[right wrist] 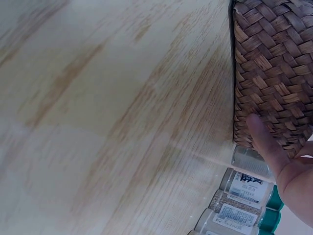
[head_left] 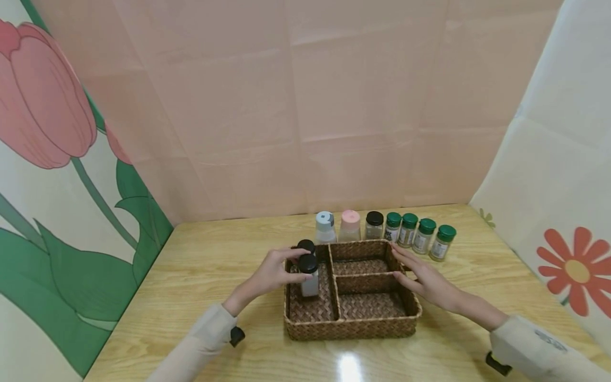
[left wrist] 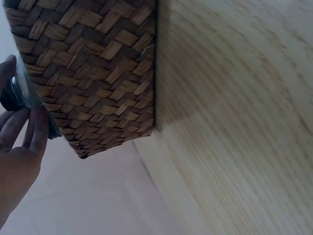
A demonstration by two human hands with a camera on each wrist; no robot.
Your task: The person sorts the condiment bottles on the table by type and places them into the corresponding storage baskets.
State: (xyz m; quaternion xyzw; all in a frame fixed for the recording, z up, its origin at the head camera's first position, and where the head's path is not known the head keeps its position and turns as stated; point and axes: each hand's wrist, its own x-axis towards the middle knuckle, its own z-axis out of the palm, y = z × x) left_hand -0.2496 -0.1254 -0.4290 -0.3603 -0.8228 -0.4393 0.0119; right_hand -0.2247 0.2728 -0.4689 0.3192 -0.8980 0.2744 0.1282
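My left hand [head_left: 274, 273] pinches a black-capped jar [head_left: 310, 284] between thumb and fingers. The jar is upright in the long left compartment of a brown woven basket [head_left: 353, 330]; whether its base touches the floor of the compartment I cannot tell. Right behind it shows a second black-capped jar [head_left: 306, 245], partly hidden by the fingers. My right hand [head_left: 431, 284] holds the basket's right wall near the back corner. In the right wrist view, one finger [right wrist: 266, 144] lies along the outer weave while others reach over the rim.
Behind the basket stand a blue-capped bottle [head_left: 325, 225], a pink-capped bottle [head_left: 350, 224] and a black-capped jar [head_left: 374, 225]. Several green-capped spice jars, one at the end [head_left: 443, 243], continue the row rightward. Two smaller compartments form the basket's right side. All stands on a wooden table [head_left: 205, 254].
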